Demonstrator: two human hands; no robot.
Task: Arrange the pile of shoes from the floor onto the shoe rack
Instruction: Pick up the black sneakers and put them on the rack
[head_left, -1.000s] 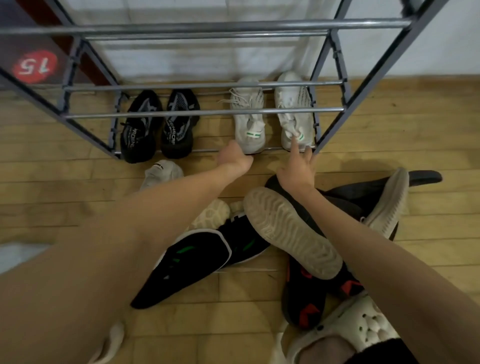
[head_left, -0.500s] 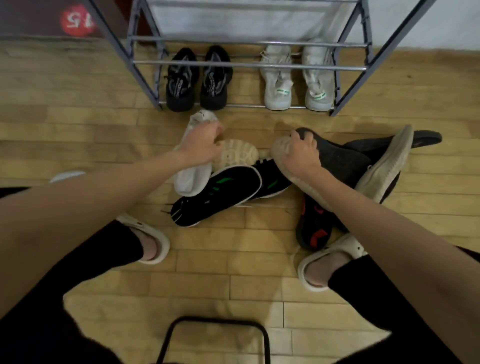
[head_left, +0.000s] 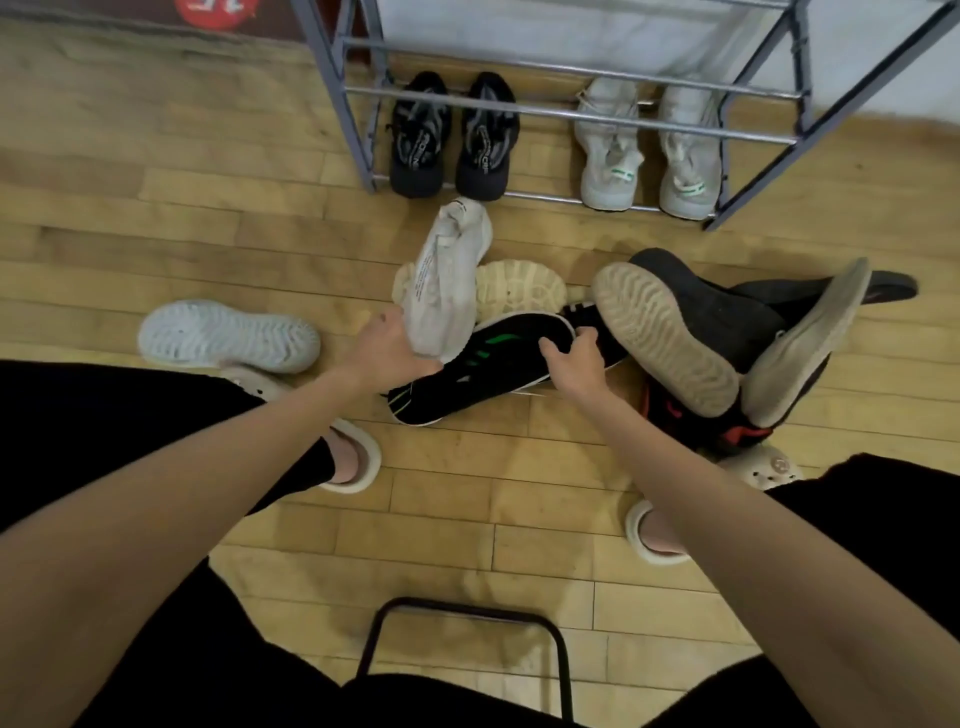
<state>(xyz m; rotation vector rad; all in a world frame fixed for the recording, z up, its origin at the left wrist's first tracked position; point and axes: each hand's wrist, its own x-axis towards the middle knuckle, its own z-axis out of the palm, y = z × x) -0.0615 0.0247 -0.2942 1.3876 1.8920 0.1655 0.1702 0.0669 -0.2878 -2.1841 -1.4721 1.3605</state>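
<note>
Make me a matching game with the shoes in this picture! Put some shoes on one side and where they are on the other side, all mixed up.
Things:
1. black pair of shoes
2. pale grey pair of shoes
3. white sneaker
4. black shoe with green stripes

Places:
A. under the right hand, on the floor
B. left side of the rack's bottom shelf
C. gripped by the left hand
D. right side of the rack's bottom shelf

Pairs: 1-B, 2-D, 3-C, 4-A
</note>
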